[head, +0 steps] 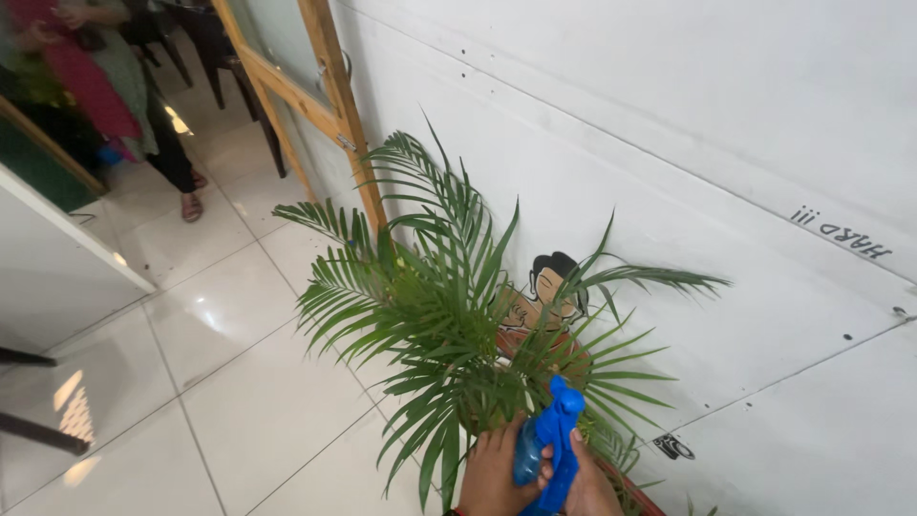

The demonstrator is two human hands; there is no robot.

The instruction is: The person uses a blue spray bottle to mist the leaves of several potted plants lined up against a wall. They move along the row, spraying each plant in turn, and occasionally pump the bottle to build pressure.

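Left hand (492,476) and right hand (587,487) share a clenched grip on a blue plastic spray bottle (549,444); green feathery-leaved palm plant (435,301) spreads just above the grip.

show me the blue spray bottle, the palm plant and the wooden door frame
blue spray bottle (551,444), head view, on its nozzle head
palm plant (430,315), head view, on the middle fronds
wooden door frame (334,86), head view, on the upright post
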